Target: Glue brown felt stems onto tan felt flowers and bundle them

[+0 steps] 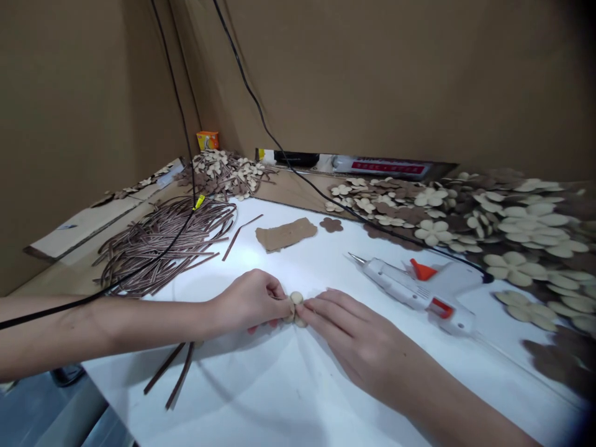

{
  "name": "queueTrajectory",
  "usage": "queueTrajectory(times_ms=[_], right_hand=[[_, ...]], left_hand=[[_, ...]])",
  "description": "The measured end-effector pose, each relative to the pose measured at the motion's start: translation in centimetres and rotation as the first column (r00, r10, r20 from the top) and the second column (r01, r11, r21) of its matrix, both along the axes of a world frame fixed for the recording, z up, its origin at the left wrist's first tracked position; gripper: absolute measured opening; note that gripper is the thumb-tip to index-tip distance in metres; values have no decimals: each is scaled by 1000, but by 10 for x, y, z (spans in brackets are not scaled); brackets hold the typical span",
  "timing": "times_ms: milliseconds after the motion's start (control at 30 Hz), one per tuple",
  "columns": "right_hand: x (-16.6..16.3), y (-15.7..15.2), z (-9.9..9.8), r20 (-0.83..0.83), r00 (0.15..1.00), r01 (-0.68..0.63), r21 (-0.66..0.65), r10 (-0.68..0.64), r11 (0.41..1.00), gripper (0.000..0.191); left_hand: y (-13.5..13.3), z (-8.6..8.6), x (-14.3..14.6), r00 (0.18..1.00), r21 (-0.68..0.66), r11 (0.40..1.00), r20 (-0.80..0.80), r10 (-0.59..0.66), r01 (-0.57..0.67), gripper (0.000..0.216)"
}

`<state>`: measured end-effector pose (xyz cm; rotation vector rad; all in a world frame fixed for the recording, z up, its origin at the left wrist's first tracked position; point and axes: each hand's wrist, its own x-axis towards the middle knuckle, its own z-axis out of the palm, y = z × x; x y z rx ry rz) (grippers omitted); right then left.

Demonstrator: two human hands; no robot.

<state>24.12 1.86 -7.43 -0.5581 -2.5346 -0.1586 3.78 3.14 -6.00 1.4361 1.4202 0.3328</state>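
A small cream flower (297,298) is between my two hands above the white work surface, its petals partly covered by fingers. My left hand (254,301) is closed in a pinch on its left side. From the right, my right hand (354,329) presses its fingertips together against the petals. Below my left forearm two brown strips (179,379) stick out; whether they join the flower is hidden. To the right of my right hand lies a white glue gun (414,292) with an orange trigger, its nozzle facing left.
A heap of brown strips (162,242) lies left. Cream and brown flower cut-outs (512,230) pile up right, with more flowers (228,171) at the back. A cardboard scrap (286,234) and one brown flower (331,225) lie mid-table. A black cable (261,115) hangs across the space.
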Motion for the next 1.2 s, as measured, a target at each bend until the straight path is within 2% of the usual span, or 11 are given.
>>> queueTrajectory(times_ms=[167,433,800,933,1000,1033,1100,1133,1200], right_hand=[[0,0,0,-24,1000,-2,-28,2,1000,31],[4,-1,0,106,994,-18,90,9,996,34],[5,1,0,210,977,-3,153,-29,988,35],[7,2,-2,200,979,18,99,-38,995,35],[6,3,-2,200,979,26,77,-41,997,35],[6,3,-2,199,979,28,71,-41,997,35],[6,3,-2,192,981,27,71,-40,997,35],[5,3,-2,188,981,28,72,-41,997,36],[5,3,-1,179,983,32,69,-44,997,37]], left_hand=[[0,-2,-2,999,-2,1000,47,2,-2,15],[3,3,0,999,-68,997,18,30,-29,14],[6,8,-2,999,-91,995,-17,-31,30,14],[6,11,-4,994,-60,995,-71,-84,80,18],[5,20,-8,974,59,987,-183,-133,146,23],[4,27,-11,952,157,969,-269,-144,191,25],[1,42,-18,886,385,874,-453,-101,296,34],[-1,48,-21,849,488,796,-524,-60,357,37],[-6,54,-25,791,625,579,-610,-56,523,35]])
